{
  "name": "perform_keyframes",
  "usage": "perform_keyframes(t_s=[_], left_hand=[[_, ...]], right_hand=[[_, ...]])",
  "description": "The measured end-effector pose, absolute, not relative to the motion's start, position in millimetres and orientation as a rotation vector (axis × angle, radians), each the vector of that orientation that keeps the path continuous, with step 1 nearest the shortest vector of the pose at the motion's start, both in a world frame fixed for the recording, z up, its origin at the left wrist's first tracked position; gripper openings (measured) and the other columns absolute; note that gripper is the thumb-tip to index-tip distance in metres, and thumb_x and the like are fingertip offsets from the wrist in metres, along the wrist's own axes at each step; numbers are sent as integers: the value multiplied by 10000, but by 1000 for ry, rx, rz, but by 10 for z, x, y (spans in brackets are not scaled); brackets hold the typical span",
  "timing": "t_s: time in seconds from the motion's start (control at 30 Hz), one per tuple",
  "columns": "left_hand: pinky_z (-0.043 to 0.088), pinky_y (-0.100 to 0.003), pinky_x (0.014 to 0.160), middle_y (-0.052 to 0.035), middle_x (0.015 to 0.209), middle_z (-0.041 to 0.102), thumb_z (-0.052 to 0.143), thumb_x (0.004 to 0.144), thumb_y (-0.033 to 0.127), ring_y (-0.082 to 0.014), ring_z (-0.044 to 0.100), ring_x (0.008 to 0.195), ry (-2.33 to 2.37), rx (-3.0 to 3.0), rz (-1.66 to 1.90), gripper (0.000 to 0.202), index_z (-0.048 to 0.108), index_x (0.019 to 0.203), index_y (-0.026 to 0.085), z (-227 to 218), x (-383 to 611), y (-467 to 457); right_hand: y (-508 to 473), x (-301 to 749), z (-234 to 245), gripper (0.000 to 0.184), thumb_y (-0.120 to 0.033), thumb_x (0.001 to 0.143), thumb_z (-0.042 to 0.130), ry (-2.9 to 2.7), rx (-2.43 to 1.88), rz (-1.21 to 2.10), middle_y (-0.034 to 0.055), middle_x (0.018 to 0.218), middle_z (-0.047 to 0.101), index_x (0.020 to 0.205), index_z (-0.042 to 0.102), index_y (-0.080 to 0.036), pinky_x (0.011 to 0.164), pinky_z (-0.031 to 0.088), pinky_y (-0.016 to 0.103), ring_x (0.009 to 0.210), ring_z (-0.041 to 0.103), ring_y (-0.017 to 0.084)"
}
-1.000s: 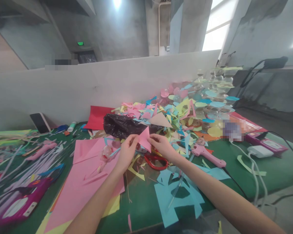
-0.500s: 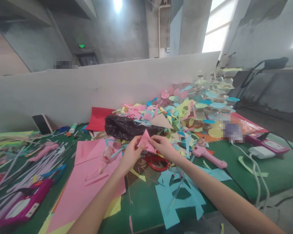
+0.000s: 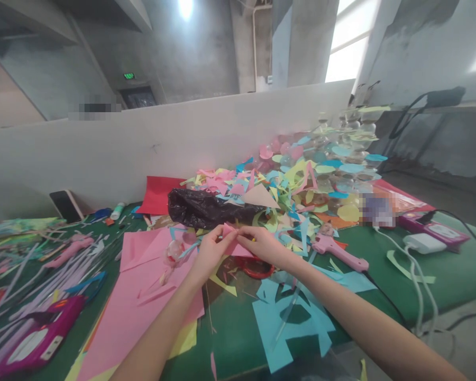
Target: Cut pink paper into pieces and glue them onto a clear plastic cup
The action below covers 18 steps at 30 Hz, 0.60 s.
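Between both hands is a small piece of pink paper [image 3: 243, 250], pinched near its upper edge. My left hand [image 3: 217, 246] grips its left side between thumb and fingers. On the right side, my right hand [image 3: 261, 243] has its fingertips closed on the same paper, close to my left thumb. The fingers hide part of the piece. Just below the hands lie red-handled scissors [image 3: 257, 269], partly covered by the paper. A black plastic bag [image 3: 198, 207] lies right behind the hands.
Pink sheets [image 3: 115, 323] lie to the left, cut blue paper [image 3: 275, 338] in front. A pink glue gun [image 3: 339, 252] with a cord rests at right. Coloured scraps [image 3: 222, 180] and stacked clear balls with paper discs [image 3: 351, 168] stand behind. A phone [image 3: 66, 206] leans on the partition.
The pink paper's point, upright before, has folded or tipped down, and its lower part now shows below the fingers. Both hands stay pinched on it and have shifted slightly.
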<state>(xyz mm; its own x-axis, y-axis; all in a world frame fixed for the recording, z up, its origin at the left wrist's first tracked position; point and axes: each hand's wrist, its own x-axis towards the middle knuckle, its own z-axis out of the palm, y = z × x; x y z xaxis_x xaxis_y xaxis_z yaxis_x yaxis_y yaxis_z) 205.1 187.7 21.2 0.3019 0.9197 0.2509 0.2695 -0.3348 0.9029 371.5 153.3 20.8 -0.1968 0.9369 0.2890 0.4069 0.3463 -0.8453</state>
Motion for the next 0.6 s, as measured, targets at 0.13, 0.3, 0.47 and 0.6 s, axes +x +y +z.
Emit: perform_keyframes(t_s=[0.13,0.3,0.47,0.6], left_hand=[[397,-228,649,17,675,535,542,827,439,-137,482,687,1115,1773,1142,296,567,697,175,188,2043,1922],[439,-251,761,-22,802,629,545,805,389,-181,555,831,1108,1714,1238,224,628,769,185,195,2039,1951],[446,-276,822,-40,864,664,567,794,378,-194,579,878,1131,1694,1255,215,650,808,180,220,2034,1950],[445,-259,817,-38,913,673,550,819,390,-182,588,904,1156,1664,1333,230,651,852,186,222,2005,1967]], right_hand=[[1515,3696,230,294,-387,901,462,-1785,-1159,795,2,751,613,787,643,-184,588,336,245,654,471,132],[1511,3671,217,309,-393,902,435,-1810,-1135,812,-27,648,496,709,569,-192,546,299,242,595,404,118],[1505,3664,213,308,-393,894,433,-1801,-1155,826,-38,616,449,676,521,-194,533,285,243,568,379,111],[1492,3663,239,286,-385,890,442,-1768,-1198,839,-33,633,494,695,528,-194,557,307,245,585,408,115]])
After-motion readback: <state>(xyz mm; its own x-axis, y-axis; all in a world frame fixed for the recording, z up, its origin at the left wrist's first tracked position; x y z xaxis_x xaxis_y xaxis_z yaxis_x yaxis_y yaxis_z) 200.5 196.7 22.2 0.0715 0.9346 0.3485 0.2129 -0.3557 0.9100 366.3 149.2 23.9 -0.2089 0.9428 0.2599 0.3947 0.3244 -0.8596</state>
